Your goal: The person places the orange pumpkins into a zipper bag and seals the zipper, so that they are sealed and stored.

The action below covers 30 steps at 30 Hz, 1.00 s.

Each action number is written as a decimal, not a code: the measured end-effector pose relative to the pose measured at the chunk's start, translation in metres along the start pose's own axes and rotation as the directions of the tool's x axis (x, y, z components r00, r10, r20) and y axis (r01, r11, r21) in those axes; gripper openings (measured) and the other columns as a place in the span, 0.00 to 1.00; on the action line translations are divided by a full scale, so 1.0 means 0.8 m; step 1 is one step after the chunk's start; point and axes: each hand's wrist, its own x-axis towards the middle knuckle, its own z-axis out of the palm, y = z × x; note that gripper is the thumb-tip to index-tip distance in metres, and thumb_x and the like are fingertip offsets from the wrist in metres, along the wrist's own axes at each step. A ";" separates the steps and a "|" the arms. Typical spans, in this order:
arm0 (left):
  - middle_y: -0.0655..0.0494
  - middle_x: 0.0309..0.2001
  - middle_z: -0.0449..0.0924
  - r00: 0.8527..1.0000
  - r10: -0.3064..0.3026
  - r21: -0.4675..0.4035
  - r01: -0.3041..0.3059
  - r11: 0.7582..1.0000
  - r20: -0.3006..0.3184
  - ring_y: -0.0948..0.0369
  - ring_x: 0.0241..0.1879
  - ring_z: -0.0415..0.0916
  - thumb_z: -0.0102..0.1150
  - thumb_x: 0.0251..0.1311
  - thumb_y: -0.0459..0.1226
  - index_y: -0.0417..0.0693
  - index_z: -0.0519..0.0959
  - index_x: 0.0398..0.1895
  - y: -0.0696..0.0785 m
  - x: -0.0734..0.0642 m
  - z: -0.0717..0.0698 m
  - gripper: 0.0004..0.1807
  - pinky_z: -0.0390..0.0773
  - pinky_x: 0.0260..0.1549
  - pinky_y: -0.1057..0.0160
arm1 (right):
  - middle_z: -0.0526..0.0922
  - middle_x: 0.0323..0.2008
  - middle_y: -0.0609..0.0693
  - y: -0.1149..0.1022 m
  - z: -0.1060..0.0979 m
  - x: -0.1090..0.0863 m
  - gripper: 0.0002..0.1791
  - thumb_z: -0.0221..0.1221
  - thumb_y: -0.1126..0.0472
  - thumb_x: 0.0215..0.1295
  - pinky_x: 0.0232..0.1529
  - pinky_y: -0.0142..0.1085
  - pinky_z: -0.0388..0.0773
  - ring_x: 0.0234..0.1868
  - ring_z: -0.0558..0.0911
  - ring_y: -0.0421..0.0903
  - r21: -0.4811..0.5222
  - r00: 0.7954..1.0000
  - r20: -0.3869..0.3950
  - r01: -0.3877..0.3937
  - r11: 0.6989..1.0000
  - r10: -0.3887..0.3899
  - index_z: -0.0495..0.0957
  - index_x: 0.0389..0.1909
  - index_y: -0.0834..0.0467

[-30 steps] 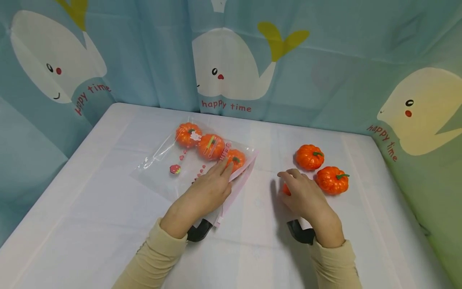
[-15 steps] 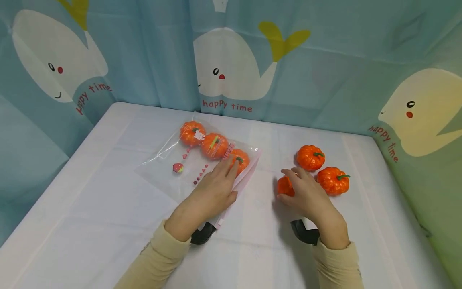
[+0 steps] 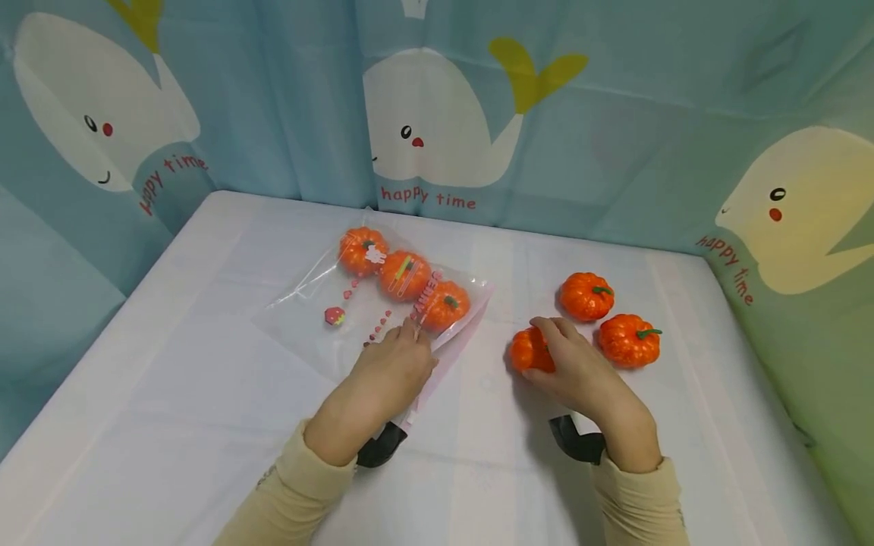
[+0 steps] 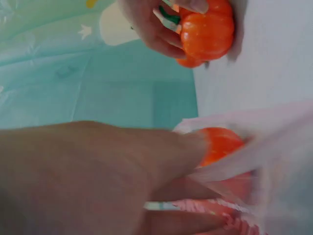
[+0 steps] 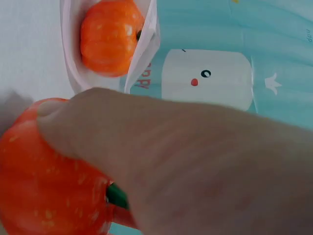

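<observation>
My left hand (image 3: 391, 373) pinches the upper layer of a clear zip bag (image 3: 293, 322) near its pink-edged mouth. In the right wrist view that mouth gapes, showing a small orange pumpkin (image 5: 108, 41) inside. Three pumpkins sit in a slanting row in the bag: one at the far end (image 3: 362, 250), one in the middle (image 3: 404, 276), one by the mouth (image 3: 447, 306). To the right of the bag, my right hand (image 3: 583, 371) grips another pumpkin (image 3: 529, 350) between thumb and fingers; its green stem (image 5: 117, 196) points back toward the palm.
Two loose pumpkins, one farther back (image 3: 586, 296) and one nearer (image 3: 630, 341), rest just beyond and right of my right hand. A whale-printed curtain (image 3: 307, 98) hangs behind the white table (image 3: 171, 341). Black straps (image 3: 576, 440) circle both wrists.
My right hand has taken hold of the pumpkin, which now sits a little farther left. My left fingers have drawn back from over the nearest bagged pumpkin and curled at the bag's edge.
</observation>
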 end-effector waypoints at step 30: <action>0.35 0.58 0.72 0.995 -0.103 0.052 0.103 0.993 -0.016 0.42 0.53 0.75 0.64 0.54 0.63 0.27 0.69 0.64 0.019 0.004 0.017 0.51 0.84 0.45 0.48 | 0.67 0.65 0.62 -0.017 0.011 0.003 0.37 0.68 0.62 0.59 0.63 0.56 0.73 0.63 0.74 0.60 0.047 0.995 0.046 0.086 0.995 -0.088 0.63 0.68 0.60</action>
